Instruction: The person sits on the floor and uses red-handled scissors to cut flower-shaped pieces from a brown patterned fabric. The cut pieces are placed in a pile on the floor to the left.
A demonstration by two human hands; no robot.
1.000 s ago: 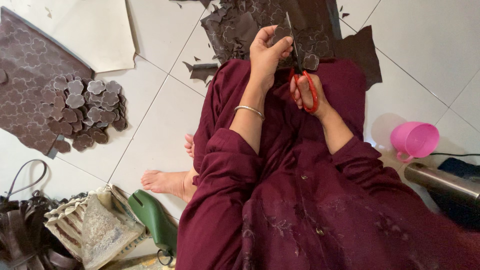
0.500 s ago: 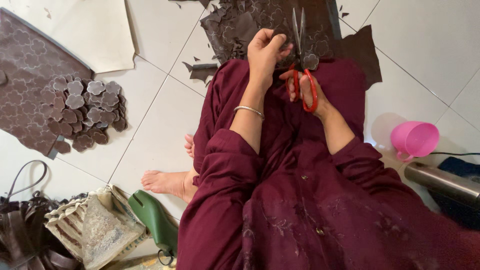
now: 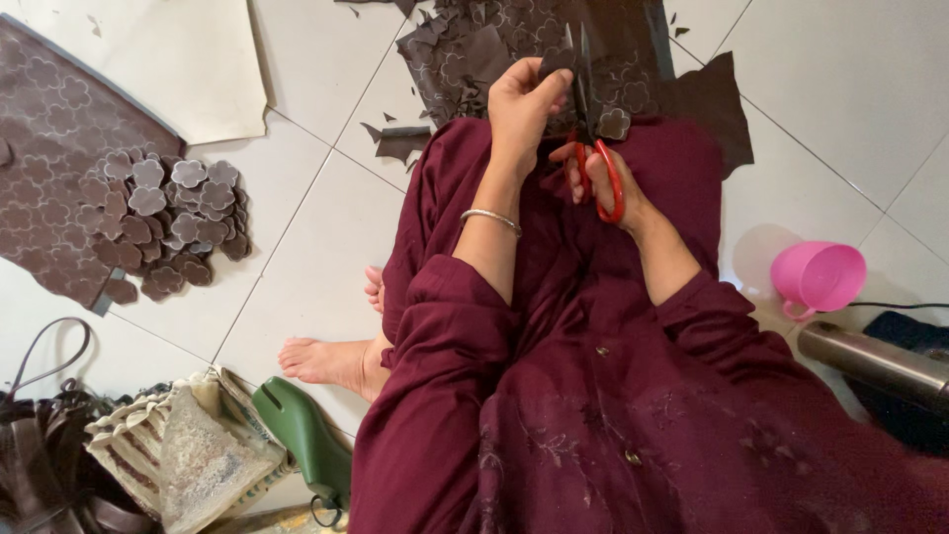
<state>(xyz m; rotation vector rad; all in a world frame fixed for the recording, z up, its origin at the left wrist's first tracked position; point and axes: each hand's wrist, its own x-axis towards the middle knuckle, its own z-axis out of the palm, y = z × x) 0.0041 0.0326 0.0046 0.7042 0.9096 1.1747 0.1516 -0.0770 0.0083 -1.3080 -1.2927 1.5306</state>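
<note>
Brown leather piece pinched in left hand fingers; right hand fingers closed through red-handled scissors.

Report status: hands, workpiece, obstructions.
Left hand pinches small dark brown patterned piece. Right hand grips red-handled scissors, blades at piece. Nothing in the way.

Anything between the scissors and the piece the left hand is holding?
Nothing visible. The left hand pinches the brown piece right at the scissors blades; the right hand grips the red handles.
</note>
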